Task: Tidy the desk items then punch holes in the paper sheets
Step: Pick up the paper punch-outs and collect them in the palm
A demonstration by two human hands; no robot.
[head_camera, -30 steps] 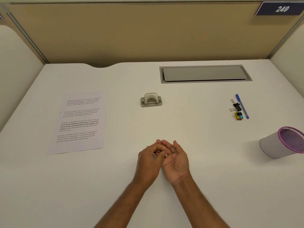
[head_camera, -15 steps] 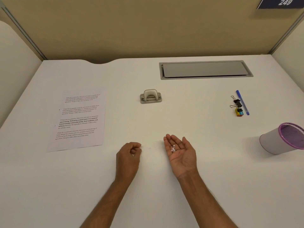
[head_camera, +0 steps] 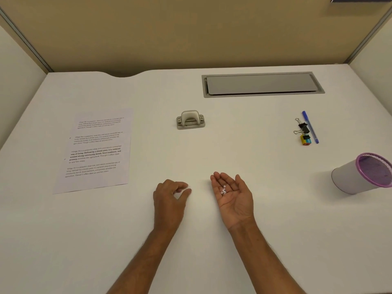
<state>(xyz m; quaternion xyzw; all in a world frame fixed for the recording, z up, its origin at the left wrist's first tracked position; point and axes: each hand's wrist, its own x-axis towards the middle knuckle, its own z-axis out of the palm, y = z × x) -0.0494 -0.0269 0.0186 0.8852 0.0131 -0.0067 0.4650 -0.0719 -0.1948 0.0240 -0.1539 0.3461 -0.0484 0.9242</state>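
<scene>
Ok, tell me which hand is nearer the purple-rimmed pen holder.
Right. The right hand, palm up with paper dots, lies to the pen holder's left; the left hand rests on the desk even farther left.

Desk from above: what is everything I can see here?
desk: one, white, fills view
paper sheet: one seen, white, printed, left
hole punch: one, grey, centre back
cable hatch: one, grey, back right
pen: one, blue, right
binder clips: two, black, beside pen
small block: one, yellow-blue, near clips
pen cup: one, white, purple rim, lying far right
paper dots: several, white, on right hand
left hand: one, fingers curled, centre front
right hand: one, palm up, carrying dots
</scene>
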